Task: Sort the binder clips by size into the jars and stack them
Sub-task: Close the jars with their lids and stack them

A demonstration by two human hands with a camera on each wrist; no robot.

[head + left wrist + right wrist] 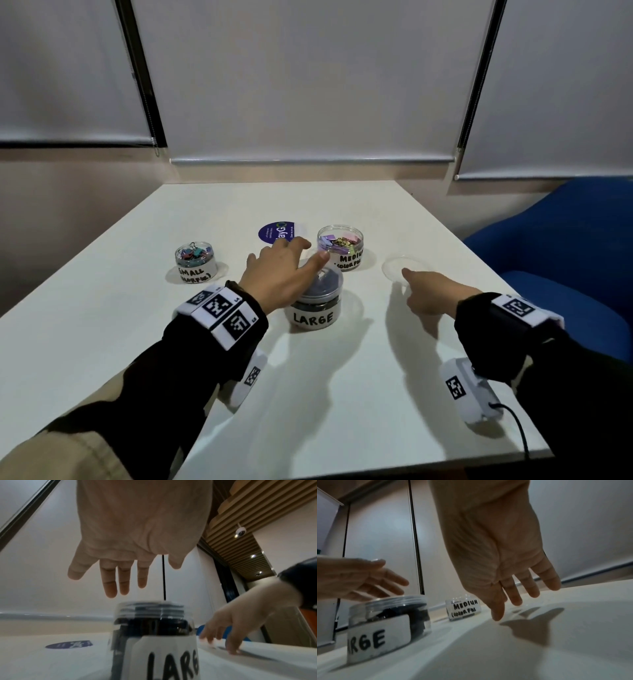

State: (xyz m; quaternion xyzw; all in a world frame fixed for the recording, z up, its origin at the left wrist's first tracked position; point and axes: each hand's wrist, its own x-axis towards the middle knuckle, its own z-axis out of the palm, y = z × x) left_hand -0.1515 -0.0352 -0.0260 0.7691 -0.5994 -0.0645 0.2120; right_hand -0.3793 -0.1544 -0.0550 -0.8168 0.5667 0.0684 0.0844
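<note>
On the table (205,342) no loose clips remain, so I judge the sorting is finished. The LARGE jar (317,308) is near me, full of dark clips and with its lid on; my left hand (281,270) hovers over it, fingers spread, holding nothing. The MEDIUM jar (342,248), behind it, has no lid yet. My right hand (428,296), fingers relaxed, reaches the clear lid (406,267). The SMALL jar (196,263) stands to the left, well apart. The stacking is not yet done.

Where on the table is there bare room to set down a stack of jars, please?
The near table between the two sleeves, in front of the LARGE jar, is bare, as is the far strip behind the sticker. Around the LARGE and MEDIUM jar, lid and both hands it is crowded.
</note>
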